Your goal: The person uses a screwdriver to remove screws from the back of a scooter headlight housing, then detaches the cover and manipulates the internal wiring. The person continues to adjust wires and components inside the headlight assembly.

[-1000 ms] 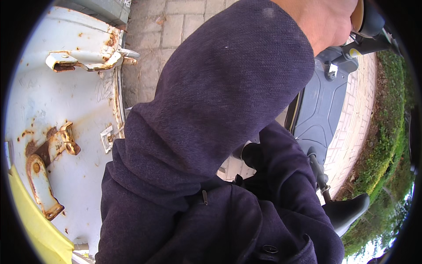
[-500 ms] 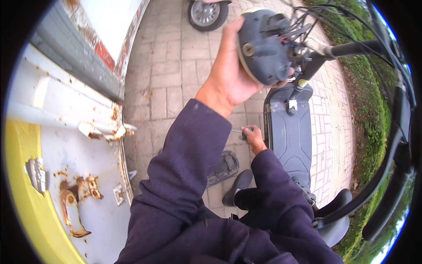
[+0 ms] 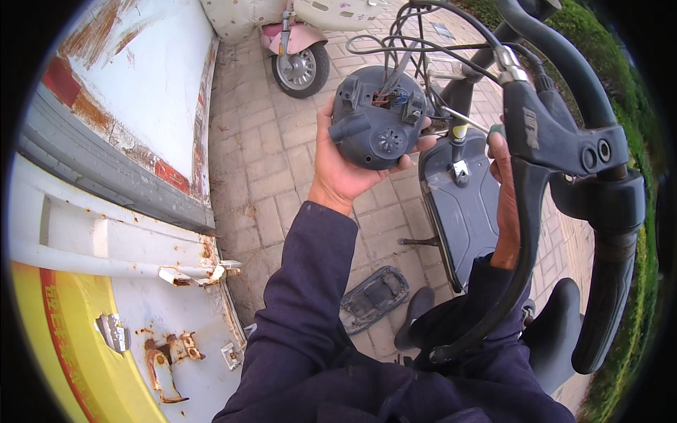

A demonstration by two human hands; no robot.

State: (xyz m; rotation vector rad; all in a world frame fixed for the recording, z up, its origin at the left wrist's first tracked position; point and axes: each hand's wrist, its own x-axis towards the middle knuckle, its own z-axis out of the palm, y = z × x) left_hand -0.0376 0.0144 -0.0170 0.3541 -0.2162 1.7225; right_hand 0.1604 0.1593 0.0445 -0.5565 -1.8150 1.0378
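Cupped in my left hand (image 3: 337,176) is a round black scooter headlight (image 3: 356,134), its back turned up. Small red and blue wires show in an opening in the housing, and black cables (image 3: 416,46) run from there toward the handlebar (image 3: 596,77). My right hand (image 3: 502,166) is closed on a screwdriver (image 3: 467,120), whose metal shaft points left toward the headlight's right side. The tip looks close to the housing, but I cannot tell whether it touches. A brake lever (image 3: 524,211) partly covers this hand and forearm.
Below the hands lies the scooter's dark footboard (image 3: 458,211). An oblong black plastic cover (image 3: 374,297) rests on the paving beside my shoe (image 3: 417,314). A rusty white metal panel (image 3: 155,218) stands at left, a pink scooter (image 3: 300,42) ahead, a hedge (image 3: 589,42) right.
The headlight has come lower and turned so its back faces up. My right hand has risen from beside the footboard, bringing the screwdriver near the headlight. The handlebar now appears larger in view.
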